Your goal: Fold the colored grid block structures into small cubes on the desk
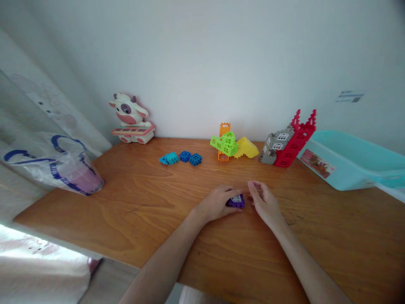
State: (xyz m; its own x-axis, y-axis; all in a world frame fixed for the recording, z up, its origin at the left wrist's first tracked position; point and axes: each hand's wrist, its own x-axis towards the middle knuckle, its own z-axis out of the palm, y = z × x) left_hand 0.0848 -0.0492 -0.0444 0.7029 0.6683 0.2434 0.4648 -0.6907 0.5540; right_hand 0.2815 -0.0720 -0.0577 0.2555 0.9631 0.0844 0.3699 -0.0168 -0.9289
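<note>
My left hand (218,203) lies on the wooden table (133,202), its fingers curled over a small purple block with a white window piece (236,201). My right hand (265,202) rests just to the right of the block, with its fingertips at the block's right side; I cannot tell whether they grip it. Both forearms come in from the bottom edge.
Along the back stand a cow toy piano (132,120), a teal piece (169,158), two blue blocks (190,158), a green, orange and yellow build (230,145), and a grey and red build (286,145). A teal bin (354,166) sits right, a plastic bag (60,169) left.
</note>
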